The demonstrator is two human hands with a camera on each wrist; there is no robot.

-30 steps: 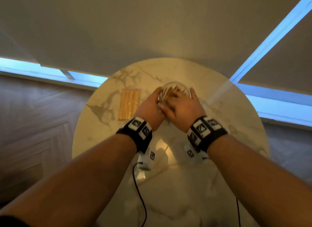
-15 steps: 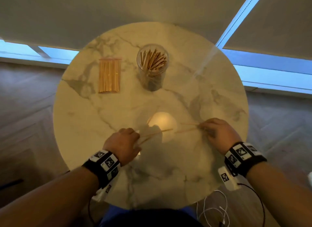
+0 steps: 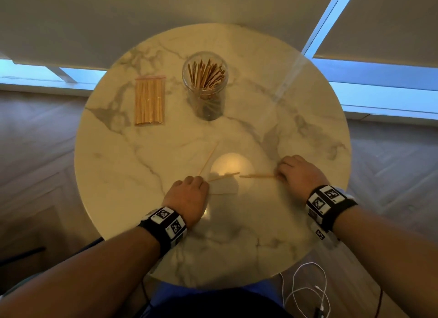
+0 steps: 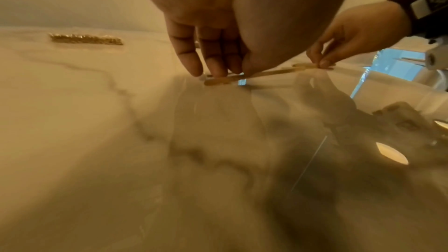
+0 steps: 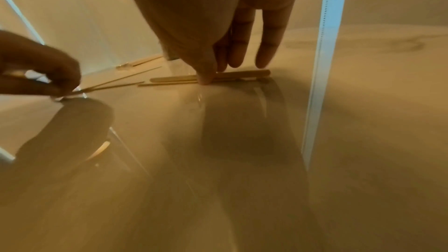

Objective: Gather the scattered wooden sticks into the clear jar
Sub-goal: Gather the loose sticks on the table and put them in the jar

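The clear jar (image 3: pixel 205 85) stands at the back of the round marble table (image 3: pixel 118 175), holding several wooden sticks upright. Three loose sticks lie near the middle. My left hand (image 3: pixel 203 181) pinches the near end of a thin stick (image 3: pixel 224 176) against the tabletop; the left wrist view shows my left hand (image 4: pixel 218 73) with thumb and fingertips closed on that stick (image 4: pixel 266 73). A second thin stick (image 3: pixel 208 160) runs diagonally away from that hand. My right hand (image 3: pixel 280 175) pinches flat sticks (image 3: pixel 258 175); in the right wrist view my right hand (image 5: pixel 213 76) has its thumb and fingers on these flat sticks (image 5: pixel 242 75).
A clear packet of wooden sticks (image 3: pixel 149 101) lies left of the jar. A bright lamp reflection (image 3: pixel 231 163) sits between the hands. White cables (image 3: pixel 305 291) hang off the table's near right edge. Wooden floor surrounds the table.
A second ago both hands were at the jar's mouth. They have come back toward me and settled on the loose sticks, barely shifting in the last half second.
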